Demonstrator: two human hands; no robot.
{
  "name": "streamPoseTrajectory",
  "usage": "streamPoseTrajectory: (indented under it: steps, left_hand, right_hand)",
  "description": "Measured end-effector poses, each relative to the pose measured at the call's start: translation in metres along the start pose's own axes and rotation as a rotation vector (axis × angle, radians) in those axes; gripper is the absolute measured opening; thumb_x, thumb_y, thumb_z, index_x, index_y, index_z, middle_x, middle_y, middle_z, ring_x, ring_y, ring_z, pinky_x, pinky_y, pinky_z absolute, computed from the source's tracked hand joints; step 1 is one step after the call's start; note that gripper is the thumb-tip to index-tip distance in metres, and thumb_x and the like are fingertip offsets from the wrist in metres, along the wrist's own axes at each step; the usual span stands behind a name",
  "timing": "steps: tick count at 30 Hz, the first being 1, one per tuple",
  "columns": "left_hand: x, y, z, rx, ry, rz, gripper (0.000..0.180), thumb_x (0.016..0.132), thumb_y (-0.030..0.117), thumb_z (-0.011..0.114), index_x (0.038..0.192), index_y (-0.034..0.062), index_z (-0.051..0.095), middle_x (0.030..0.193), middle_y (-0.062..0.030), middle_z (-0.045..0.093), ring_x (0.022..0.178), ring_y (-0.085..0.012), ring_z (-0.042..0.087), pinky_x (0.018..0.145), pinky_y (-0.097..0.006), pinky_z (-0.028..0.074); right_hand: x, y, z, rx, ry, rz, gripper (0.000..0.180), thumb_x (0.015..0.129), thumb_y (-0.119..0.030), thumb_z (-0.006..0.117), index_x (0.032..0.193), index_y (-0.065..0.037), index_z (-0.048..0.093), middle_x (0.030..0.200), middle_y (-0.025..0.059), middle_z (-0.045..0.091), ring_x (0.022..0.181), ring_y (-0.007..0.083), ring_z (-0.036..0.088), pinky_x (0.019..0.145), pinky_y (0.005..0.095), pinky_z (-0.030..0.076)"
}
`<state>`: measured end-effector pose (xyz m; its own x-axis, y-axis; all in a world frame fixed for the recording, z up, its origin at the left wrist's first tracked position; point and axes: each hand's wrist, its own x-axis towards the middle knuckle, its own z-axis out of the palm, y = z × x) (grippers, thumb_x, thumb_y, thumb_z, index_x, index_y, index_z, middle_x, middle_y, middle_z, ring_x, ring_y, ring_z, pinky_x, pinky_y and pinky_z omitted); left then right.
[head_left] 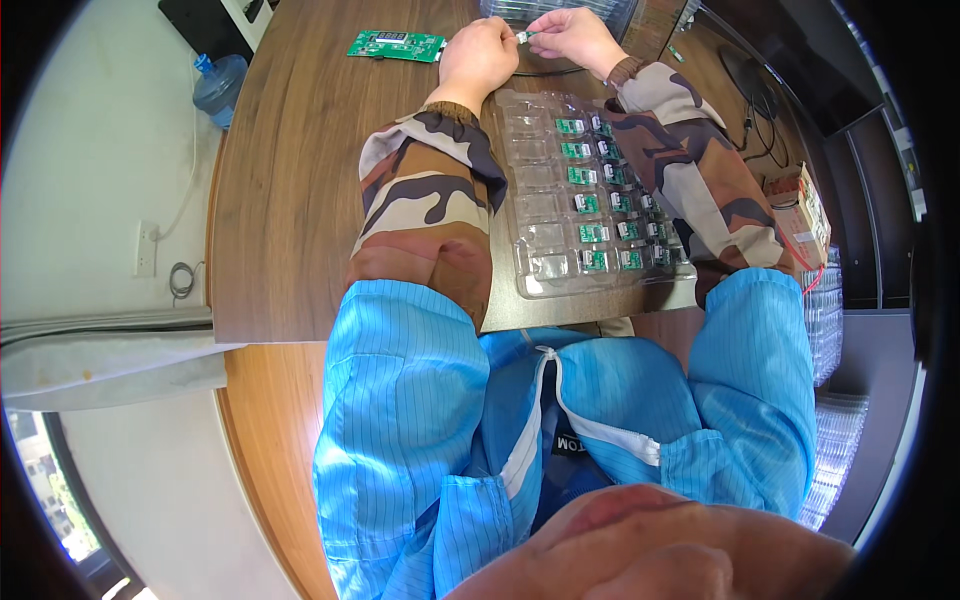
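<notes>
Both my hands are close together at the far side of the wooden table. Between the fingertips of my right hand point(575, 42) is a small green circuit board point(530, 36) with a white connector, pinched and facing my left hand. My left hand point(480, 55) is closed beside it, knuckles up; what its fingers hold is hidden. A larger green circuit board point(420, 47) with a digit display lies flat just left of my left hand. Below my hands sits a clear plastic tray point(535, 205); its left column of pockets is bare, and several small green boards fill others. My right sleeve covers part of it.
Stacked clear trays point(600, 10) stand behind my hands, with a dark cable before them. At the right are a cardboard box point(800, 215), black cables point(765, 110) and more stacked trays point(825, 320). A blue water jug point(222, 90) stands beyond the table's left edge.
</notes>
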<state>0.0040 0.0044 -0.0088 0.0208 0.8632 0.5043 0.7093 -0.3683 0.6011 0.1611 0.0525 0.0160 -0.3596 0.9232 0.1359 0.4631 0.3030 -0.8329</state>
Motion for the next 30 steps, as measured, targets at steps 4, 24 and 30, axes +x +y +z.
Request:
streamPoseTrajectory:
  steps: [4,24,30]
  left_hand:
    - [0.0,-0.002,-0.002,0.011,0.018,-0.024,0.018,0.074,0.023,0.054,0.081,0.0081,0.061,0.084,-0.0118,0.061,0.081,-0.0298,0.057,0.07,-0.038,0.045]
    - [-0.005,-0.002,0.003,0.045,-0.005,0.026,0.017,0.075,0.022,0.051,0.08,0.0089,0.06,0.086,-0.0106,0.059,0.082,-0.0301,0.055,0.071,-0.04,0.044]
    - [-0.007,0.001,-0.001,0.054,0.008,0.033,0.016,0.075,0.021,0.05,0.08,0.0091,0.06,0.087,-0.0113,0.059,0.083,-0.0309,0.055,0.073,-0.04,0.044]
  right_hand:
    - [-0.001,-0.009,0.004,-0.039,-0.012,-0.001,0.017,0.074,-0.005,0.061,0.088,0.005,0.06,0.08,0.0093,0.062,0.069,0.0147,0.062,0.062,0.0229,0.052]
    - [-0.222,-0.053,-0.108,-0.595,0.107,-0.013,0.018,0.08,-0.012,0.057,0.093,0.0,0.057,0.076,0.0063,0.06,0.069,0.0099,0.056,0.063,0.0237,0.045]
    - [-0.364,-0.036,-0.165,-1.447,0.187,0.481,0.026,0.072,-0.017,0.062,0.094,-0.006,0.056,0.083,0.0136,0.059,0.08,0.0292,0.058,0.065,0.0352,0.046]
